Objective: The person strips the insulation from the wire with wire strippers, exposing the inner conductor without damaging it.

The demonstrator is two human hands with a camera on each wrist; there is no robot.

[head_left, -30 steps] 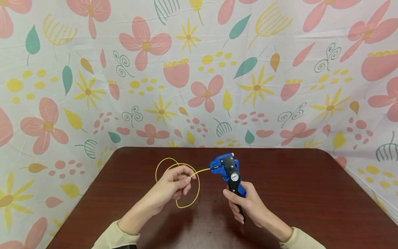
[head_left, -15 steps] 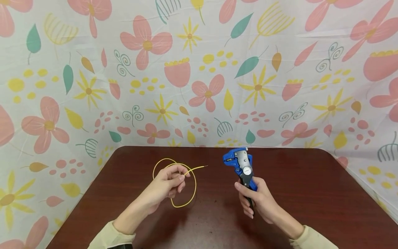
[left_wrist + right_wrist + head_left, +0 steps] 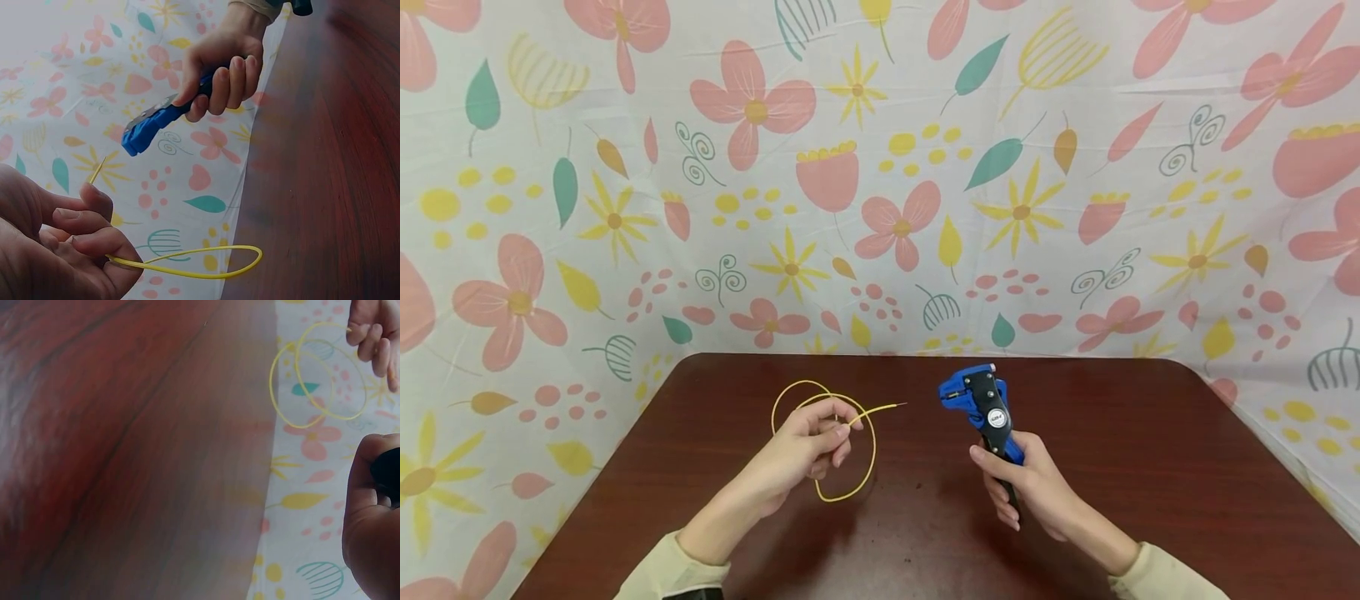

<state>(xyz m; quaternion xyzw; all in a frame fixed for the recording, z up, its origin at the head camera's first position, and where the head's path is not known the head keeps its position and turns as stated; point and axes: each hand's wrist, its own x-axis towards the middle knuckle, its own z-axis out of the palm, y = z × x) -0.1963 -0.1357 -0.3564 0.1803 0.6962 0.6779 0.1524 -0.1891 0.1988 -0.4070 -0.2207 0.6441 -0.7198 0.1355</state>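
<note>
In the head view my left hand [image 3: 812, 446] pinches a yellow wire [image 3: 874, 454] between thumb and fingers. The wire's loops hang around and below that hand, and its short end points right, tipped with thin bare metal. My right hand [image 3: 1030, 483] grips the handles of a blue and black wire stripper [image 3: 988, 404], its head turned left toward the wire end with a gap between them. In the left wrist view the stripper's blue head [image 3: 147, 128] hangs beyond the wire tip. The right wrist view catches only a dark handle end [image 3: 387, 475] inside the right hand.
A dark reddish-brown table [image 3: 1120, 433] lies under both hands. Behind it hangs a white cloth [image 3: 880, 300] printed with flowers and leaves, running along the table's back edge and sides.
A second ago the wire end sat in the stripper's jaws. The stripper has since moved right, away from the wire, and the wire's bare metal tip now shows. The left hand has shifted slightly left.
</note>
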